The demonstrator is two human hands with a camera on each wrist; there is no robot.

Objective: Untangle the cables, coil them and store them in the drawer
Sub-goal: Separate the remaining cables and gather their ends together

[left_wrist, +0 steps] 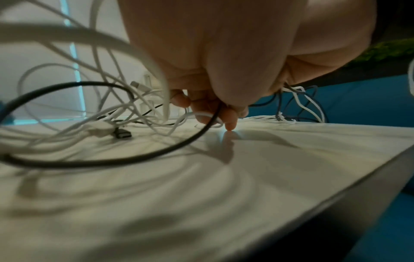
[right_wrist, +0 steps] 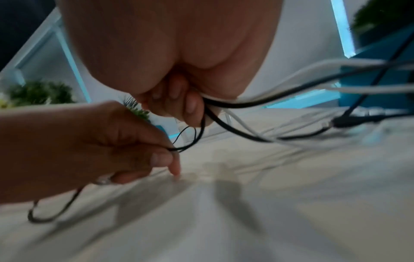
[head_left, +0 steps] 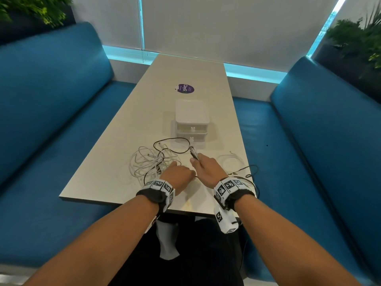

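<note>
Fingers of the left hand (head_left: pixel 179 176) were curled downward and closed around a black cable (left_wrist: pixel 156 156), with one fingertip (left_wrist: pixel 230 126) touching the table (head_left: pixel 115 157). In the left wrist view the black cable was seen passing between these fingers and sweeping out in a wide loop over the tabletop. The right hand (head_left: pixel 207 168) was held just beside the left, its thumb and fingers clenched on the same black cable together with a white strand, as shown in the right wrist view. A dark plug end (head_left: pixel 193 153) was seen protruding forward from the right fist, pointing toward the drawer unit (head_left: pixel 192 120). Both forearms were extended forward over the near edge of the table, each wearing a marker-patterned wristband.

A tangle of white cables (head_left: pixel 148 162) was laid on the table just left of the left hand, with the black cable threaded through it and arched toward the drawers. A further white cable (head_left: pixel 231 158) was laid to the right of the right hand, and black loops were draped near the table's right edge behind the right wrist. The small white two-drawer unit was placed beyond the hands, near the middle of the table, with both drawers closed. A purple sticker (head_left: pixel 185 88) was seen farther back.
</note>
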